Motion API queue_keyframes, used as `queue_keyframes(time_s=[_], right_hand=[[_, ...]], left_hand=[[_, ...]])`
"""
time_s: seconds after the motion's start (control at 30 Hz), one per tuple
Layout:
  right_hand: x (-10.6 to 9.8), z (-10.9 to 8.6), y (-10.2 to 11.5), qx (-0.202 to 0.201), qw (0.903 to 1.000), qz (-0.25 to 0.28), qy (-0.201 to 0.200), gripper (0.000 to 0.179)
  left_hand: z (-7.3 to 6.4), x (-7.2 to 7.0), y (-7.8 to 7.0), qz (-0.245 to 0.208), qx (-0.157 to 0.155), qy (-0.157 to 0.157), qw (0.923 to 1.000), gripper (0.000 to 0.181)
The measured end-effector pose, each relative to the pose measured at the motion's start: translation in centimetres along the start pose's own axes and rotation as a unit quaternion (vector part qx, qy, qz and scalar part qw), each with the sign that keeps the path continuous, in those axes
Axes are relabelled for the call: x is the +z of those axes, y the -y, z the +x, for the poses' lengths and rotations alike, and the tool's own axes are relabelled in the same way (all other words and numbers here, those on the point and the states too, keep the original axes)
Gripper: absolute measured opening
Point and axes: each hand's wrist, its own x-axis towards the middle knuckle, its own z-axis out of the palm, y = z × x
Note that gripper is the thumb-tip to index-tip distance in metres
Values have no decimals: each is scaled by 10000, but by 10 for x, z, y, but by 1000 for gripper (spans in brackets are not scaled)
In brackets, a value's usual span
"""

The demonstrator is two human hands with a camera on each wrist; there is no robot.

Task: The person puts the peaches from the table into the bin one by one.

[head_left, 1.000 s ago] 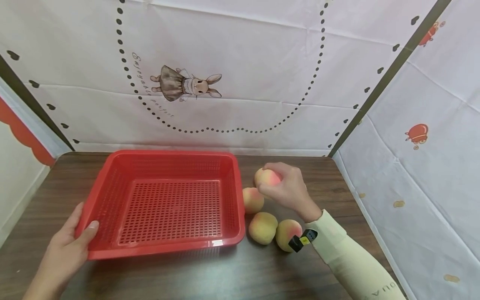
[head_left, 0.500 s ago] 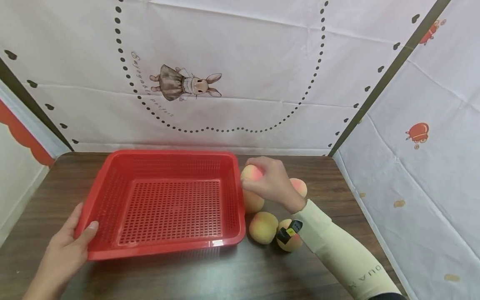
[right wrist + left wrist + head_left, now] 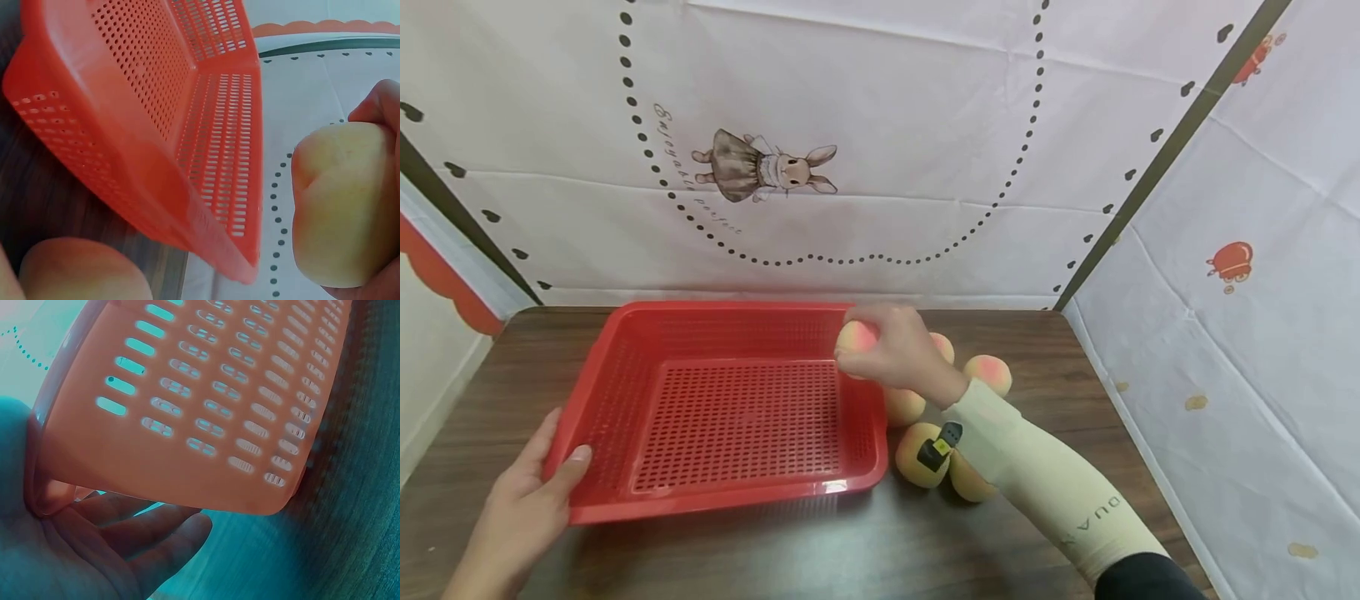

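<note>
A red plastic basket with perforated walls and floor stands on the wooden table, nothing lying in it. At its left end my left hand grips the rim, thumb on top; in the left wrist view the fingers reach beneath that rim. My right hand holds a yellow-pink peach above the basket's far right corner. The right wrist view shows this peach large, in front of the curtain, with the basket's rim to its left. Part of the peach is hidden by the fingers.
Several more peaches lie on the table right of the basket, among them one peach at the far right and a nearer peach partly behind the wrist strap. A printed white curtain hangs behind the table.
My right hand has carried the peach leftward, from the table's right side to over the basket's right rim, uncovering peaches behind it. My left hand keeps its grip on the basket.
</note>
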Motion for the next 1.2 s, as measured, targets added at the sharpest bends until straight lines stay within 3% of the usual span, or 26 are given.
queue_keyframes(time_s=[0.4, 0.6, 0.8, 0.97, 1.2], right_hand=[[22, 25, 19, -302, 9990, -39, 329, 10], [39, 37, 28, -381, 9977, -66, 560, 11], [51, 48, 39, -501, 9957, 75, 780, 13], [62, 55, 47, -399, 9935, 279, 1027, 13], [83, 67, 59, -504, 9902, 81, 1297, 14]], left_hand=[[0, 0, -2, 16, -147, -50, 9999, 80], [-2, -2, -4, -130, 2, 123, 9998, 79], [-2, -2, -4, -190, 241, 97, 9995, 76], [1, -1, -1, -210, 168, 123, 9996, 79], [-1, -2, -6, -76, -163, 150, 9997, 81]])
